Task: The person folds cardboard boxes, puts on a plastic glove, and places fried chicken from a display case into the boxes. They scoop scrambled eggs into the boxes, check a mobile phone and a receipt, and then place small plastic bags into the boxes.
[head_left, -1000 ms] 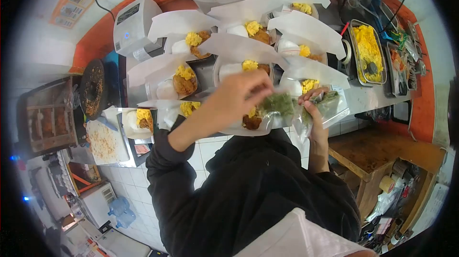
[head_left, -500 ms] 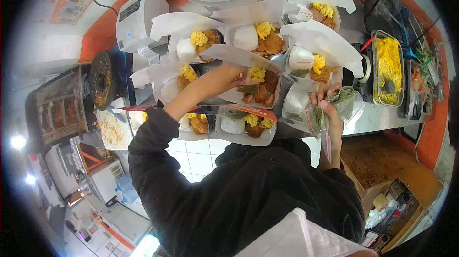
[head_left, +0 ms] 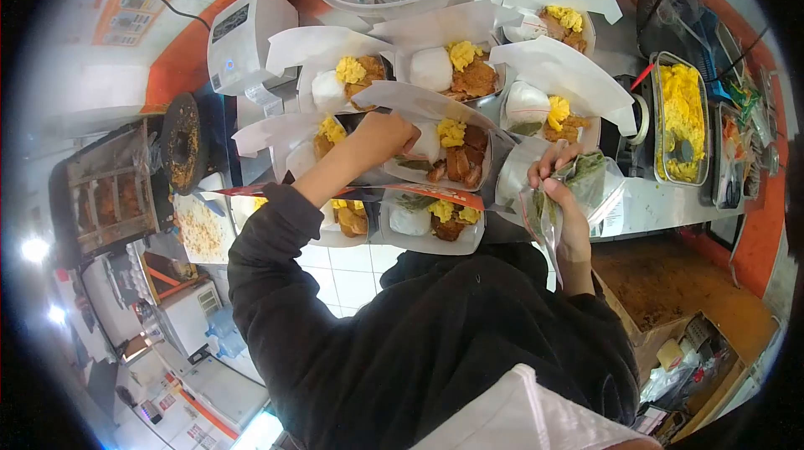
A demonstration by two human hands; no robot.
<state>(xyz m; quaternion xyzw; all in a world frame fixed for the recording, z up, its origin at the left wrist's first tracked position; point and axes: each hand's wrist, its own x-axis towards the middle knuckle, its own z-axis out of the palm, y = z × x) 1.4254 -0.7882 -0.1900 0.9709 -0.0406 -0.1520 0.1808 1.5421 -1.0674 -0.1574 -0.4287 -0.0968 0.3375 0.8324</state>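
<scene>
My right hand (head_left: 563, 199) is closed on small clear plastic packets of green vegetables (head_left: 582, 172), held over the near right of the open food boxes. My left hand (head_left: 383, 142) is curled at the left side of the middle box (head_left: 410, 167). Its fingertips are hidden, and I cannot see whether anything is in them. In the middle box lie white rice (head_left: 427, 140), yellow scrambled egg (head_left: 450, 131), browned meat pieces (head_left: 459, 163) and a green packet (head_left: 414, 163). Below it, another box holds rice, egg, fried meat and a green packet (head_left: 412, 201).
Several more open white boxes (head_left: 615, 102) crowd the counter, lids raised. A plastic tub (head_left: 394, 6) with packets stands behind them. To the right sits a metal tray of scrambled egg (head_left: 680, 115); a white label printer (head_left: 251, 43) and a stone mortar (head_left: 182, 144) are on the left.
My left hand has shifted left, from beside the egg to the box's left side. My right hand has moved slightly left with the packets. A green packet in the middle box shows in both frames.
</scene>
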